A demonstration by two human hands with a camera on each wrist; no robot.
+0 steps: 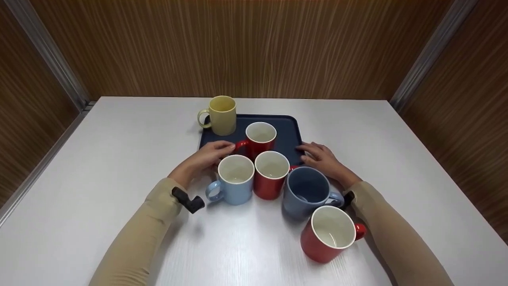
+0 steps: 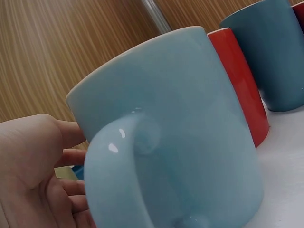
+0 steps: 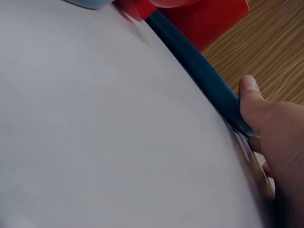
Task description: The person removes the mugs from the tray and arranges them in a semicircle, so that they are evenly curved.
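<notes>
A dark blue tray [image 1: 287, 135] lies on the white table [image 1: 119, 159]. It carries a yellow mug [image 1: 222, 115] at its far left corner and a red mug [image 1: 260, 139] in the middle. My left hand [image 1: 210, 155] grips the tray's near left edge, beside the red mug's handle. My right hand [image 1: 321, 157] pinches the near right corner. In the right wrist view the thumb of my right hand [image 3: 275, 133] lies on top of the tray's rim [image 3: 199, 71]. In the left wrist view my left hand [image 2: 33, 161] reaches behind a light blue mug [image 2: 190, 133].
In front of the tray stand a light blue mug [image 1: 235, 180], a red mug [image 1: 272, 174], a dark blue mug [image 1: 307, 192] and, nearest me, another red mug [image 1: 331, 234]. Wood-panelled walls close in the table's far and side edges.
</notes>
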